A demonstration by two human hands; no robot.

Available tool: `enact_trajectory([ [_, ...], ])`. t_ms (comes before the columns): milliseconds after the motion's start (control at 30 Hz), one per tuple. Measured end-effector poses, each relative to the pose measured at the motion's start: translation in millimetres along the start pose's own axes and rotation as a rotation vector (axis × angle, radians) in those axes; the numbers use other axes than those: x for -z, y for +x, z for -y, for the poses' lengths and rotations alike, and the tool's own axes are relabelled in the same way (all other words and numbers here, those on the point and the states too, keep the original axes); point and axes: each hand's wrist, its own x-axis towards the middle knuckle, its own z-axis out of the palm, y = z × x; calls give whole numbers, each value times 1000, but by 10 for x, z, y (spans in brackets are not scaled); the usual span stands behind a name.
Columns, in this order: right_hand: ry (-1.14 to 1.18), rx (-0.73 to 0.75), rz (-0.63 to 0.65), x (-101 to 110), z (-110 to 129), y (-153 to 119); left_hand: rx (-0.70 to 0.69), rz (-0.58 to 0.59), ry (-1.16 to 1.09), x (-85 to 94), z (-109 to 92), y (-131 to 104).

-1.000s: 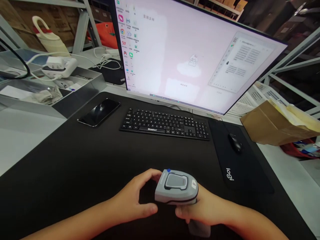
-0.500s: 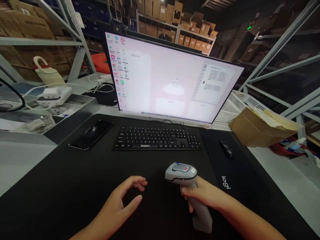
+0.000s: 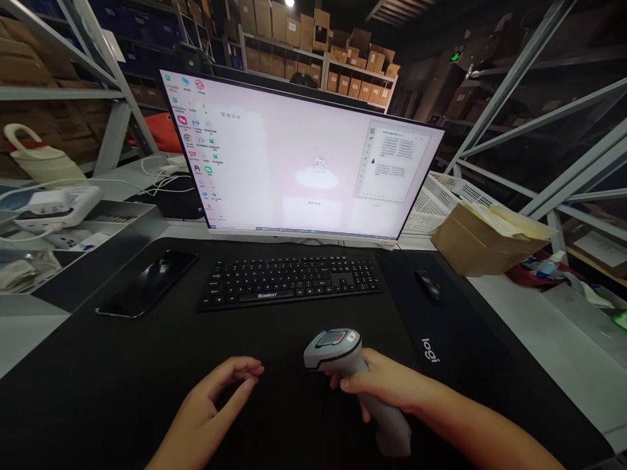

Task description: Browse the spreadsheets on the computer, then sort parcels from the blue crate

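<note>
A grey handheld scanner (image 3: 333, 349) is gripped by its handle in my right hand (image 3: 379, 382), its head tilted up and facing left. My left hand (image 3: 215, 398) hovers over the black desk mat (image 3: 161, 352) to the left of the scanner, thumb and fingertips brought near each other, with nothing visible between them. Beyond both hands lies a black keyboard (image 3: 294, 281). A lit monitor (image 3: 294, 163) stands behind the keyboard, showing desktop icons and a window.
A black phone (image 3: 147, 284) lies left of the keyboard. On the right are a mouse (image 3: 428, 286), a cardboard box (image 3: 480, 241) and white baskets (image 3: 431, 202). A grey tray (image 3: 108, 245) with cables stands at the left. Shelves of boxes rise behind.
The view has shifted, so the desk items sit further left. The thumb and fingers of my left hand have drawn closer together. My right hand still holds the scanner, now turned slightly.
</note>
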Motion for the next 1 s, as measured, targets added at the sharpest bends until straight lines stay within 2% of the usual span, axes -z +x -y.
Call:
enact_trajectory([
  [233,-57,-32,21,-34,8,17,17,81,27,56,-1,-13],
  [433,-152,-51,43,-14,-90,35,-36,34,8,1,53,15],
  [500,-261,-32,18,-29,-107,16,-46,60,15,-8,16,17],
  [600,-575,94,-97,-23,-66,-55,-63,75,5,-13,-49,4],
  [667,-778,164,-186,90,14,-120,-69,72,-21,-23,-76,-11],
  [733,-879,183,-330,381,122,-179,-73,76,-42,-35,-91,-27],
  [800,-861,205,-624,885,208,-218,-80,89,-44,-41,-106,-45],
  [867,-819,237,-942,1554,198,-228,-96,98,-33,-36,-128,-68],
  [933,-851,246,-1182,2266,37,-206,-115,116,-22,-20,-152,-92],
  [967,-871,249,-1293,2592,-97,-183,-121,124,-18,-10,-162,-101],
  [1000,-890,255,-1326,2876,-252,-153,-123,134,-16,-2,-167,-106],
])
